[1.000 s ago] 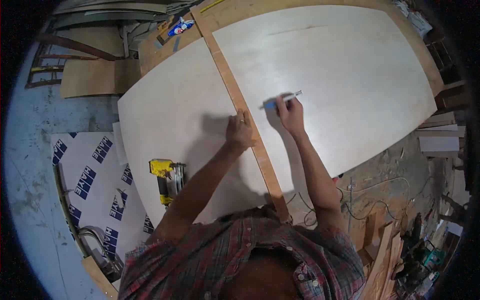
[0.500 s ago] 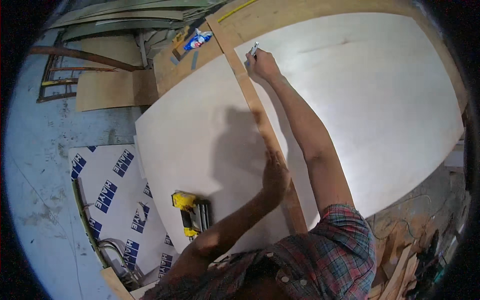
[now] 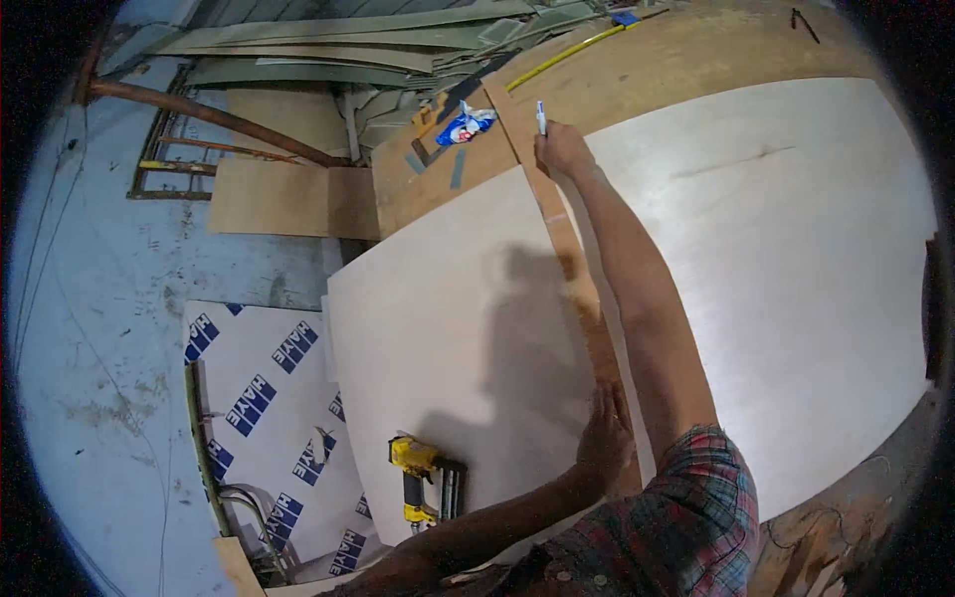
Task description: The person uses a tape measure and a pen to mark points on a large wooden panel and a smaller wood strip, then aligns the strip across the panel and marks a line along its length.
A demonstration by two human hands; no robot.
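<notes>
A long, narrow wooden strip (image 3: 565, 239) lies across a large pale plywood sheet (image 3: 796, 259). My left hand (image 3: 607, 433) rests flat on the near part of the strip, fingers pointing away from me. At the far end, my right hand (image 3: 564, 149) grips a slim white marker (image 3: 541, 117), closed around its lower part beside the strip's right edge. The marker stands nearly upright, and its lower tip is hidden by my fingers. On the sheet left of my left forearm lies a yellow and black nail gun (image 3: 418, 478).
Beyond the sheet, a brown board (image 3: 686, 70) carries a yellow measuring tape (image 3: 567, 55), a blue and white packet (image 3: 466, 124) and small scraps. Stacked thin panels (image 3: 328, 40) lie at the back. A printed white board (image 3: 269, 418) and a rusty pipe (image 3: 219, 121) are at the left.
My right hand has moved farther out and closer to the strip, carrying the marker past the sheet's far edge. My left hand stays on the strip. The whole view has shifted.
</notes>
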